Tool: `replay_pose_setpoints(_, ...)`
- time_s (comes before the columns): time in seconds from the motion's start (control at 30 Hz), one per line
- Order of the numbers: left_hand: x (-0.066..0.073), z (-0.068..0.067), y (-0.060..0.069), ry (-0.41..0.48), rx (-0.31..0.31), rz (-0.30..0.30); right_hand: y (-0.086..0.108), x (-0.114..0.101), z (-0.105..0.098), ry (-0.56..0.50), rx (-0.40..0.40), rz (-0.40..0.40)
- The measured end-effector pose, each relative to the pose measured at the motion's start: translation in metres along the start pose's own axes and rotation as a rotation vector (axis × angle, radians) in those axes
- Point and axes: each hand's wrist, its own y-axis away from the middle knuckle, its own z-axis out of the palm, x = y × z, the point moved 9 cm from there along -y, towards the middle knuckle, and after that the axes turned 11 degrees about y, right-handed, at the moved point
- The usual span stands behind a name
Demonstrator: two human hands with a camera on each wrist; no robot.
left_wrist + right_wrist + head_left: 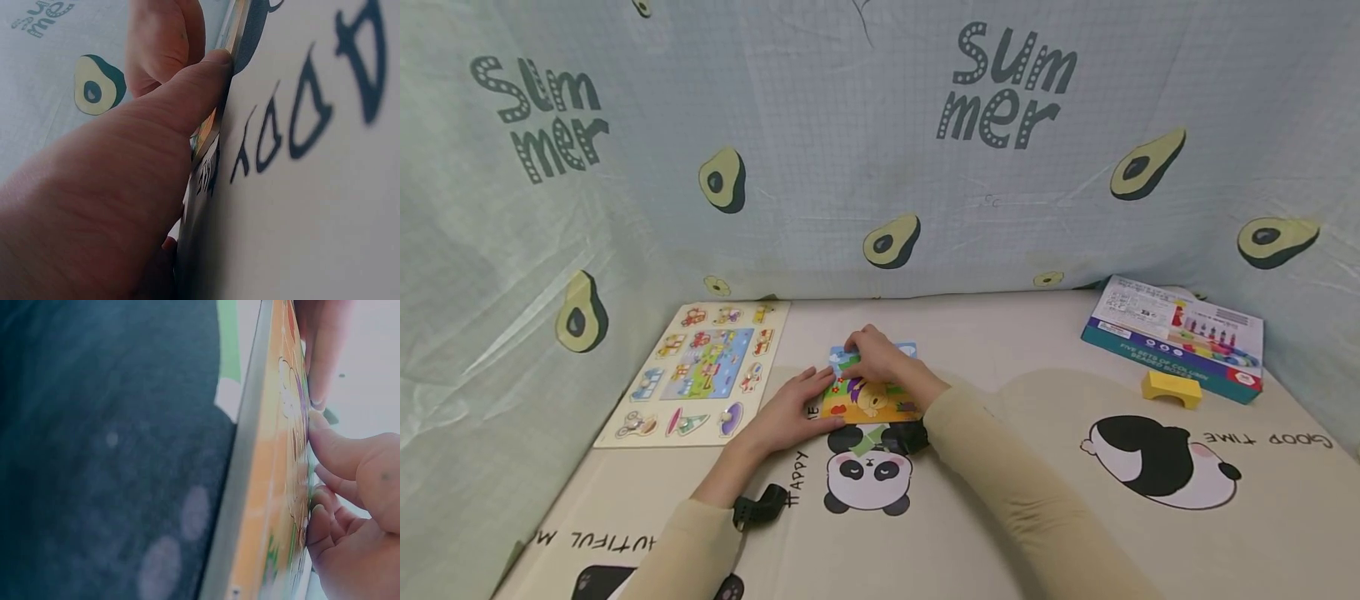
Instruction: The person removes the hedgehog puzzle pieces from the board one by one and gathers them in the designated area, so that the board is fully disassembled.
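A colourful picture board (872, 402), with an orange lower part and a blue top, lies just above the printed panda's head. My left hand (793, 408) rests at the board's left side, thumb along its lower left corner; the left wrist view shows the thumb (200, 84) touching the board's edge (209, 134). Over the upper part of the board is my right hand (880, 357), its fingers bent down onto the picture. In the right wrist view the right hand's thumb and fingertips (322, 515) touch the board's face (265, 506); whether they pinch a loose piece is hidden.
To the left lies a larger board (707, 437) with vehicle and toy pictures. A flat box (1180, 333) stands at the back right, a yellow arch block (1171, 389) in front of it. A printed curtain (820, 125) hangs behind the table.
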Motion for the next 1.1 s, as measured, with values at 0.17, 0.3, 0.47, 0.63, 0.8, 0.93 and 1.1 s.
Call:
replay_pose_setpoints(0.17,0.001,0.000,0.000,0.001,0.001,0.007,-0.001,0.000,0.001,-0.019,0.003,-0.010)
replay_pose_setpoints(0.3,0.001,0.000,0.000,-0.001,0.003,0.008,-0.003,0.001,0.003,-0.034,0.001,-0.017)
replay_pose_setpoints(0.47,0.000,0.001,0.000,-0.003,0.001,-0.002,-0.002,0.001,0.003,-0.050,0.007,-0.022)
replay_pose_setpoints(0.63,0.000,0.000,0.000,-0.002,-0.002,-0.003,-0.002,0.001,0.000,-0.078,0.032,-0.030)
replay_pose_setpoints(0.8,-0.001,0.000,-0.001,0.000,-0.001,0.003,-0.001,0.001,-0.005,-0.158,0.077,-0.064)
replay_pose_setpoints(0.93,-0.002,0.000,-0.001,-0.002,-0.001,0.005,0.000,0.001,-0.009,-0.208,0.101,-0.074)
replay_pose_setpoints(1.1,-0.002,0.000,-0.001,-0.003,0.000,0.007,0.001,0.003,-0.012,-0.248,0.122,-0.072)
